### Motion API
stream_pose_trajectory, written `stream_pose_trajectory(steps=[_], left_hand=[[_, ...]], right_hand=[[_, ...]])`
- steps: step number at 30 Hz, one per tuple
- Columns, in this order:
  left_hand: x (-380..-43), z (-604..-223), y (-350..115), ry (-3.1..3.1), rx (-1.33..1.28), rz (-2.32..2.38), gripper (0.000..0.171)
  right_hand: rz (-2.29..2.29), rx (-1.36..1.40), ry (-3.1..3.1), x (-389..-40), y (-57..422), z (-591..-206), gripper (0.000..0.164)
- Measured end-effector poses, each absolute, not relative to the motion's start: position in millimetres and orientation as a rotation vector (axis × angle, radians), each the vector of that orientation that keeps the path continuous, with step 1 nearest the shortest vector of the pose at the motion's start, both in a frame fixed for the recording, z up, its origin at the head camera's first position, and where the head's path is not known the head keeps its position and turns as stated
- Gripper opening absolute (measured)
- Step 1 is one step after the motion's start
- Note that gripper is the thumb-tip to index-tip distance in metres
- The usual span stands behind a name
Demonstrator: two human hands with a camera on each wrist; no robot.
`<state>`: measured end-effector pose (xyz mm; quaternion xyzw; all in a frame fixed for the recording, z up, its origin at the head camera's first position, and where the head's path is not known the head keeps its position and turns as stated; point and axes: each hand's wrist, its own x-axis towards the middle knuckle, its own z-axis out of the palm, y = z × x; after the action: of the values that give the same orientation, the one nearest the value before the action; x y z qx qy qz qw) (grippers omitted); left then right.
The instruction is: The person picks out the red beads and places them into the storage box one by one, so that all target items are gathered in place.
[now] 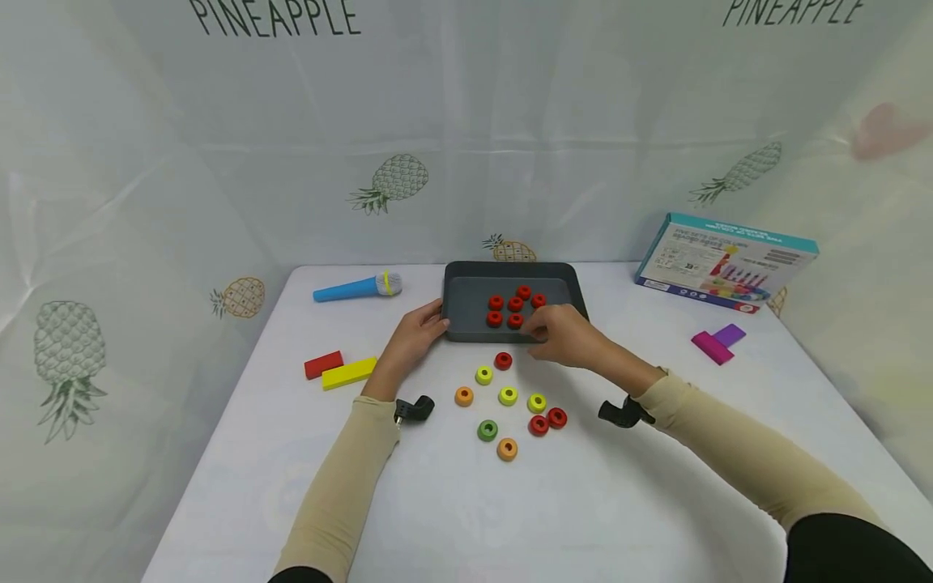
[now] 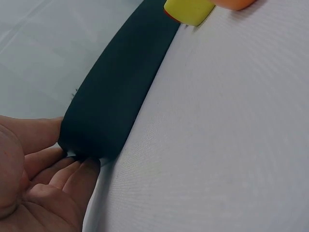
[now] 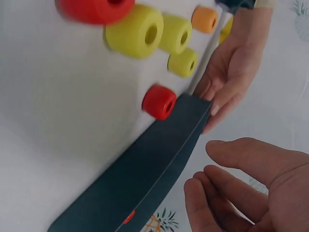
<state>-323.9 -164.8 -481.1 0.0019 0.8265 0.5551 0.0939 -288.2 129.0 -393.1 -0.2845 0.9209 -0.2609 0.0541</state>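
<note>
A dark grey tray (image 1: 466,285) lies at the back of the table with several red rings (image 1: 495,323) inside. My left hand (image 1: 414,338) grips its near left corner, thumb at the rim and fingers bent against the side, as the left wrist view shows on the tray wall (image 2: 116,87). Over the tray's near right part hovers my right hand (image 1: 564,334). In the right wrist view that hand (image 3: 251,188) has a gap between thumb and fingers, with nothing in it. One red ring (image 1: 503,367) sits just in front of the tray.
Yellow rings (image 1: 509,402), orange rings (image 1: 507,457), a green ring (image 1: 487,437) and more red rings (image 1: 538,432) are scattered nearer me. Leftward lie a toy microphone (image 1: 350,290), a red block (image 1: 323,364) and a yellow block (image 1: 349,373). Rightward are a box (image 1: 722,263) and a magenta block (image 1: 712,347).
</note>
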Motion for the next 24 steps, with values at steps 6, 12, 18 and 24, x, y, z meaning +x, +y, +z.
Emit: stream_pose_trajectory(steps=[6, 12, 18, 24], left_hand=[[-325.4, -481.9, -167.0, 2.457, 0.035, 1.649, 0.06], [-324.9, -482.1, -167.9, 2.433, 0.013, 1.663, 0.06], [-324.4, -482.8, -168.8, 2.428, 0.046, 1.69, 0.06], [-324.9, -485.4, -169.3, 2.413, 0.085, 1.721, 0.061]], right_hand=[[-0.794, -0.852, 2.752, -276.7, 129.0, -394.1, 0.032], [-0.787, -0.891, 2.715, -264.7, 130.4, -397.6, 0.03], [-0.782, -0.915, 2.669, -250.0, 133.9, -402.9, 0.03], [-0.849, -0.886, 2.623, -238.0, 140.3, -410.4, 0.028]])
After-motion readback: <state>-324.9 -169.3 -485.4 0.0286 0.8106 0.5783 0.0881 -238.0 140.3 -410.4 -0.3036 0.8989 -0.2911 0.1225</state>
